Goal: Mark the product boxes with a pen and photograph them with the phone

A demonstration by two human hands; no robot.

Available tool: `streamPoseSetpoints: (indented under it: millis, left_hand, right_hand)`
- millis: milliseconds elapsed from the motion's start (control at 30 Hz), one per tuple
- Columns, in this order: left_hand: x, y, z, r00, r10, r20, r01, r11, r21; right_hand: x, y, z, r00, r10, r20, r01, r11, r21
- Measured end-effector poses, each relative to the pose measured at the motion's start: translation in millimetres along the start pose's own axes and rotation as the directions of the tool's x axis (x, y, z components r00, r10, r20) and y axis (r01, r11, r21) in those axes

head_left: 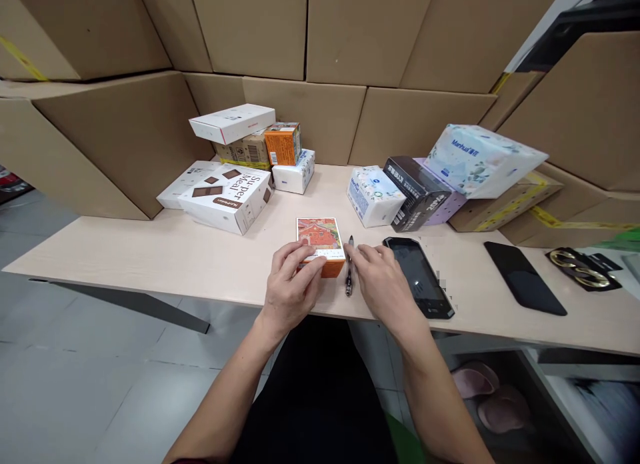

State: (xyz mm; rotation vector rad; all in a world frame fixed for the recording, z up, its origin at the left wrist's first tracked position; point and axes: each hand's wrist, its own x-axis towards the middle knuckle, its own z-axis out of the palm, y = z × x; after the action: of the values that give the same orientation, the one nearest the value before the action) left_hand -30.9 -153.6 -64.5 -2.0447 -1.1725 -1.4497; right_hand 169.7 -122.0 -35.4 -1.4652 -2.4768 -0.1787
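Observation:
A small orange box (320,237) with a colourful picture on top lies on the light wooden table (150,257) near its front edge. My left hand (290,287) rests on the box's near left corner, fingers curled against it. My right hand (383,284) hovers just right of the box, fingers loosely spread, beside a black pen (349,274) lying on the table between the two hands. The right hand holds nothing.
A black handheld device (419,276) lies right of my right hand, a dark phone (524,277) farther right. Stacked white and orange boxes (235,177) stand at the back left, tissue packs (450,177) at the back right. Large cardboard cartons (320,51) wall the back.

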Motion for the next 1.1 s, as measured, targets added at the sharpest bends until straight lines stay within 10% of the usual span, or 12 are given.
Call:
streamPoseSetpoints:
  millis: [133, 300, 833, 1100]
  left_hand:
    - [-0.8, -0.3, 0.5, 1.0, -0.012, 0.005, 0.012, 1.0, -0.004]
    - [-1.2, -0.4, 1.2, 1.0, -0.012, 0.008, 0.013, 1.0, -0.006]
    - [-1.6, 1.4, 1.8, 1.0, -0.01, -0.005, 0.01, 1.0, -0.002]
    - [0.5, 1.1, 4.8, 1.0, 0.002, 0.026, -0.003, 0.999, 0.042]
  right_hand:
    - [-41.5, 14.5, -4.1, 0.951, 0.233, -0.202, -0.24, 0.971, -0.011]
    - [-79.3, 35.9, 2.0, 0.847, 0.523, -0.099, -0.527, 0.85, -0.021]
    - [-60.4, 32.8, 14.3, 0.829, 0.525, -0.193, -0.476, 0.843, 0.25]
    - [-58.4, 12.6, 27.8, 0.734, 0.56, -0.385, -0.317, 0.783, 0.535]
